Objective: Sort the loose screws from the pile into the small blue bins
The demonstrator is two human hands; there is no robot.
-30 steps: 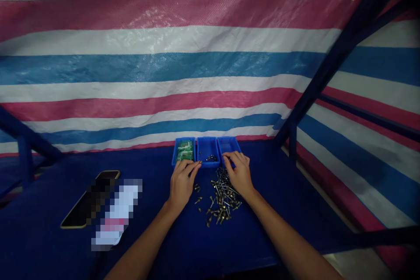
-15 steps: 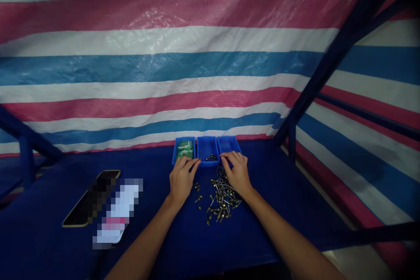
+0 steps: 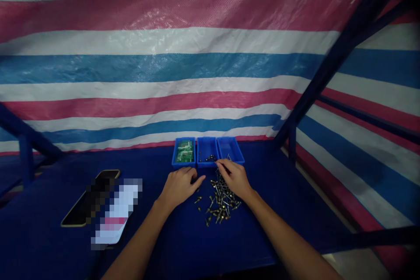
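My left hand (image 3: 181, 186) is low over the blue table just in front of the left bin, thumb apart from the bent fingers, close to a few loose metal pieces (image 3: 198, 200). My right hand (image 3: 234, 178) is at the near edge of the middle bin (image 3: 206, 165), its thumb and fingertips pinched together; anything between them is too small to make out. Below it spreads a pile of small metal pieces (image 3: 223, 201) with brass-coloured heads and thin silver shanks, partly covered by that hand. Several small dark pieces (image 3: 210, 158) lie inside the middle bin.
The left bin (image 3: 173, 157) holds green-and-white pieces (image 3: 185, 152). In the right bin (image 3: 234, 146) are a few thin silver pieces (image 3: 229, 156). A phone (image 3: 77, 210) and a blurred white-and-pink item (image 3: 120, 210) lie at left. Striped sheeting (image 3: 164, 68) and blue frame bars (image 3: 315, 87) surround the table.
My left hand has drawn back from the bins towards the loose pieces, its thumb now apart. My right hand has shifted slightly left and nearer, uncovering the right bin.
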